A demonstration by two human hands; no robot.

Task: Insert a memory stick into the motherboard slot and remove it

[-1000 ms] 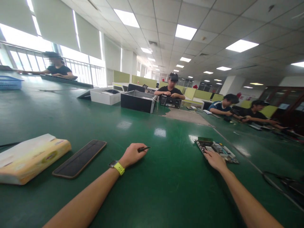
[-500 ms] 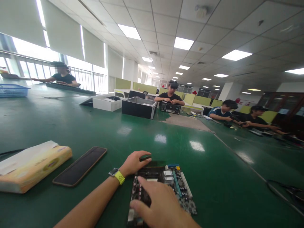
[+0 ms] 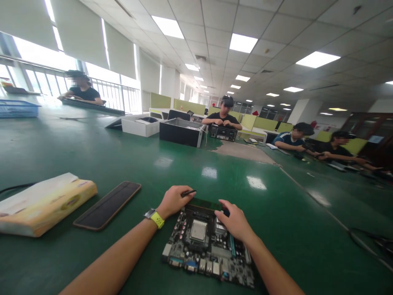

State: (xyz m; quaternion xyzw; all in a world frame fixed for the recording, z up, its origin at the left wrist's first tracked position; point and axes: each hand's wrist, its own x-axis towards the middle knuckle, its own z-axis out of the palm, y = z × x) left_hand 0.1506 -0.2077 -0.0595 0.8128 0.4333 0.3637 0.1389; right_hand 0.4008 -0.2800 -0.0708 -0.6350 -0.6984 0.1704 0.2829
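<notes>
A motherboard (image 3: 215, 252) lies flat on the green table in front of me, its ports facing me and a silver square chip near its middle. My left hand (image 3: 175, 200), with a yellow-strapped watch at the wrist, is by its far left corner. The fingers pinch a slim dark object (image 3: 189, 192) whose kind I cannot make out. Over the board's far right corner is my right hand (image 3: 235, 221), thumb and index finger apart. Between the hands, a dark green strip (image 3: 204, 203) runs along the far edge; I cannot tell whether either hand touches it.
To the left lie a dark phone-like slab (image 3: 107, 206) and a yellow tissue pack (image 3: 49, 203). An open computer case (image 3: 181, 135) and a white box (image 3: 141, 126) stand further back. Several people work around the table. Cables (image 3: 371, 241) lie at right.
My right hand has moved from over the near middle of the motherboard to its far right corner, uncovering the silver chip and ports. My left hand stays near the far left corner.
</notes>
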